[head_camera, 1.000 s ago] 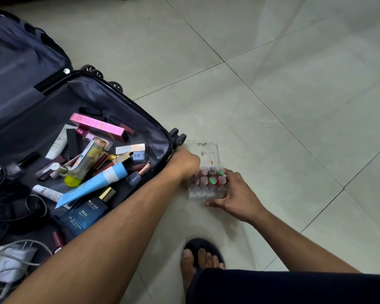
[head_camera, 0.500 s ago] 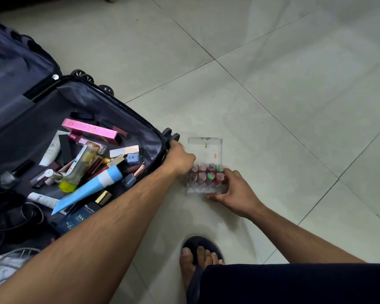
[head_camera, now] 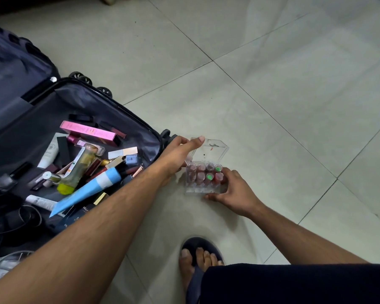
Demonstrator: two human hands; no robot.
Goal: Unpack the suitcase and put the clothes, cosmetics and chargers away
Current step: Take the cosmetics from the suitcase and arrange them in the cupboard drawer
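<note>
Your left arm (head_camera: 92, 227) crosses the view from the lower left corner, bare and nearly straight, the wrist turned so the back of your left hand (head_camera: 176, 154) faces up. Its thumb points up and forward, and the fingers curl down out of sight. Your right arm (head_camera: 294, 235) comes in from the lower right, bent. Your right hand (head_camera: 235, 191) lies low, palm down, fingers spread and curved forward, thumb stretched to the left.

A dark sandal (head_camera: 193, 279) on pale floor tiles (head_camera: 294, 106), apparently glossy.
</note>
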